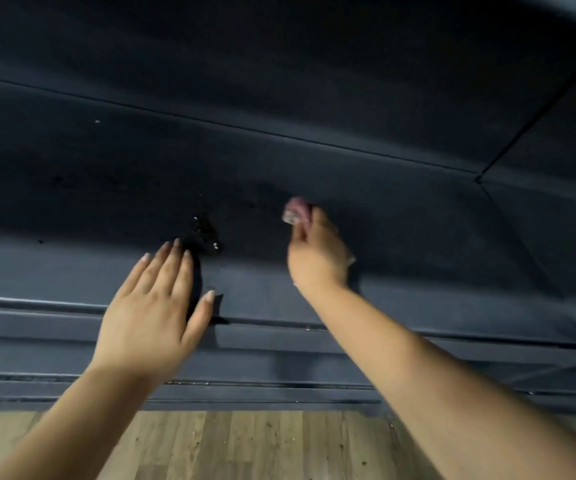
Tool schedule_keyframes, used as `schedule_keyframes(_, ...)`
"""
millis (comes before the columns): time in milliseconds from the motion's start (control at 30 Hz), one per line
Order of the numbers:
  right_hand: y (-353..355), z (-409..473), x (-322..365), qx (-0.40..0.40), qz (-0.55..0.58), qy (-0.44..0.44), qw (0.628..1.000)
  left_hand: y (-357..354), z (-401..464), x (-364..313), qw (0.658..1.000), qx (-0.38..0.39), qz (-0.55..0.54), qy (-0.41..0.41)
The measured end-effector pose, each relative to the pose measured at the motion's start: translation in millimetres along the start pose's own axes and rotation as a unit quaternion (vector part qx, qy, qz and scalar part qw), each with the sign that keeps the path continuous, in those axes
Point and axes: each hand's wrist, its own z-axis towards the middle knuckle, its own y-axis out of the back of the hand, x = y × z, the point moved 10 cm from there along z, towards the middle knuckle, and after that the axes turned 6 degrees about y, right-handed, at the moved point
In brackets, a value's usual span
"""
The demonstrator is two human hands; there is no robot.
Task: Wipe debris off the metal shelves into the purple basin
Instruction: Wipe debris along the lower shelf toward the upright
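Dark metal shelf [314,168], two hands

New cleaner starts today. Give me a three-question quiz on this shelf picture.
1. True or false: the left hand lies flat with straight fingers.
2. Which hand holds the pink cloth? A left, B right.
3. Fill in: the debris lies just beyond the ___ hand's fingertips on the shelf.

Key: 1 true; 2 B; 3 left.
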Motion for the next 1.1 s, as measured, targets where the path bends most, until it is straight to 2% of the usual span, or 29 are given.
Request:
schedule_keyframes(133,72.8,4.5,-107.3,-0.044,-0.121,-0.025,0.991,-0.5,-0.5,-0.8,1.0,0.006,0.004,0.002)
schedule_keyframes(200,93.0,0.5,-149.4,-0.049,-0.116,-0.075,0.989,-2.0,-0.7,-1.1,1.0,0.013,0.004,0.002)
schedule_keyframes(267,93.7,-2.2,-162.8,-0.053,-0.116,-0.086,0.988,-1.9,-0.8,-0.9,1.0,0.011,0.01,0.005)
schedule_keyframes(400,59.8,1.3,-116.0,-0.054,-0.13,-0.027,0.99,-3.0,-0.5,0.8,1.0,0.011,0.011,0.014)
schedule_keyframes(467,32.6,2.8,-70.4,-0.038,-0.13,0.034,0.99,-2.5,-0.2,1.1,1.0,0.008,0.008,0.017)
schedule_keyframes(567,-10.3,-1.6,5.9,0.004,-0.096,0.117,0.988,-0.3,-0.9,0.5,1.0,0.001,0.008,0.02)
schedule_keyframes(700,-52.6,-10.8,68.3,0.085,-0.035,0.131,0.987,1.0,-0.7,-1.4,1.0,-0.009,0.021,0.004)
schedule_keyframes(800,-51.2,-8.8,56.3,0.096,0.035,0.087,0.991,2.8,-4.4,1.2,0.999,-0.003,0.029,-0.035)
schedule_keyframes(867,-25.0,-7.6,23.0,0.045,-0.009,0.057,0.997,5.2,-10.7,19.5,0.998,0.005,0.035,-0.043)
schedule_keyframes(1000,15.3,-21.8,-33.0,-0.033,-0.051,0.033,0.998,14.7,-19.5,77.6,0.999,0.012,0.046,0.01)
schedule_keyframes(1100,2.9,-27.2,-25.3,-0.057,-0.054,0.009,0.997,12.1,-18.9,88.5,0.999,0.026,0.039,0.025)
